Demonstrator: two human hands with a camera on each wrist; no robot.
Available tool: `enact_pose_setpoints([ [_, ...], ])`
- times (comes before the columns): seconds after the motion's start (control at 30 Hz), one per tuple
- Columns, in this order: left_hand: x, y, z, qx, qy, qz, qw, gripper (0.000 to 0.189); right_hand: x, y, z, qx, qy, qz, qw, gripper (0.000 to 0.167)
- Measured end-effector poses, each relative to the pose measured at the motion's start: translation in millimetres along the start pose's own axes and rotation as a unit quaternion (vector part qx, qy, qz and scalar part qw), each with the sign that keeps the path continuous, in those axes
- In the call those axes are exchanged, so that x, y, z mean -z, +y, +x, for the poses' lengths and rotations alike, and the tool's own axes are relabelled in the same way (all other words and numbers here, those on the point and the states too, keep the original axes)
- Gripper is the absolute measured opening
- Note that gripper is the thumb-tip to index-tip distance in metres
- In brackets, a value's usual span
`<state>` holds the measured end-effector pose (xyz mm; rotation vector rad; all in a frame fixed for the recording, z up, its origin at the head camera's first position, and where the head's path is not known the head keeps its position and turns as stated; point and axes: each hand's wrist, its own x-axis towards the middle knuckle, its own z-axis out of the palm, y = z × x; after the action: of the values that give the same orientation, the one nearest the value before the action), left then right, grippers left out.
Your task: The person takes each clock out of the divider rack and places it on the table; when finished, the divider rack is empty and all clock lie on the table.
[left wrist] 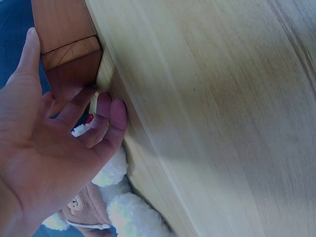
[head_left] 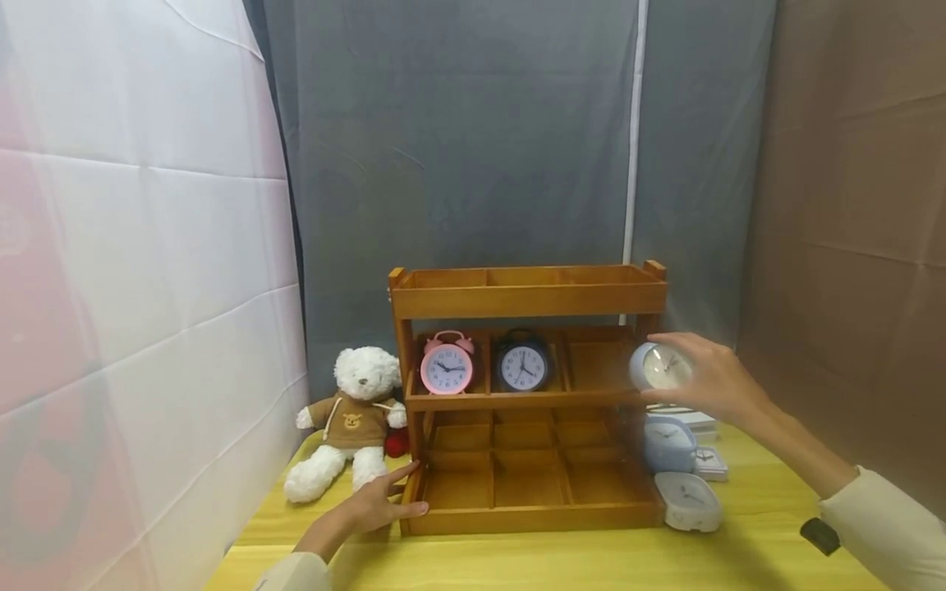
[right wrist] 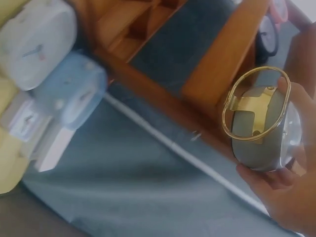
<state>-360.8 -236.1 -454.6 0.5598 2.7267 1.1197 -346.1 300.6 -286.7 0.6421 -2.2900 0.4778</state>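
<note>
My right hand (head_left: 715, 379) holds a small round pale-blue alarm clock (head_left: 660, 367) beside the right end of the wooden shelf rack (head_left: 528, 302), level with its middle tier. Seen from the right wrist, the clock's back carries a gold ring and bracket (right wrist: 254, 104), with fingers and thumb around the body. My left hand (head_left: 375, 505) touches the rack's lower left front corner, thumb and fingers spread. In the left wrist view its remaining fingers (left wrist: 114, 121) bend loosely beside the wood. A pink twin-bell clock (head_left: 447, 369) and a black clock (head_left: 522, 367) occupy the left and middle compartments of the middle tier.
Right of the rack stand a blue clock (head_left: 668, 443), a white clock (head_left: 689, 502) and a small square clock (head_left: 711, 464). A white teddy bear (head_left: 355, 423) in a brown hoodie sits at the left, beside a red item (head_left: 397, 443). Cloth walls surround the yellow table (head_left: 562, 562).
</note>
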Motion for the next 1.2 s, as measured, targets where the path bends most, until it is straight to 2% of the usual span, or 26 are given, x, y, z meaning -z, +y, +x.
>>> enact_pose_setpoints([
  [0.13, -0.3, -2.0, 0.1, 0.000, 0.001, -0.004, 1.0000, 0.091, 2, 13, -17.9, 0.005, 0.006, -0.013, 0.9999, 0.079],
  [0.33, 0.7, -2.6, 0.0, -0.008, 0.000, -0.007, 0.9999, 0.091, -1, 35, -50.1, -0.026, 0.007, -0.014, 0.9995, 0.079],
  [0.6, 0.1, -4.3, 1.6, -0.015, -0.004, -0.007, 0.9998, 0.092, -16, 71, -93.9, -0.065, 0.003, -0.034, 0.9973, 0.080],
  [0.77, 0.4, -4.7, 1.9, -0.022, -0.004, -0.004, 0.9997, 0.091, -27, 90, -112.2, -0.095, 0.007, -0.038, 0.9947, 0.080],
  [0.97, 1.4, -2.4, 1.3, -0.013, -0.007, -0.002, 0.9999, 0.092, -37, 104, -133.8, -0.133, 0.004, -0.030, 0.9906, 0.083],
  [1.2, 0.6, -0.9, -0.8, -0.007, -0.007, -0.004, 0.9999, 0.091, -49, 116, -151.0, -0.161, 0.025, -0.029, 0.9862, 0.084],
])
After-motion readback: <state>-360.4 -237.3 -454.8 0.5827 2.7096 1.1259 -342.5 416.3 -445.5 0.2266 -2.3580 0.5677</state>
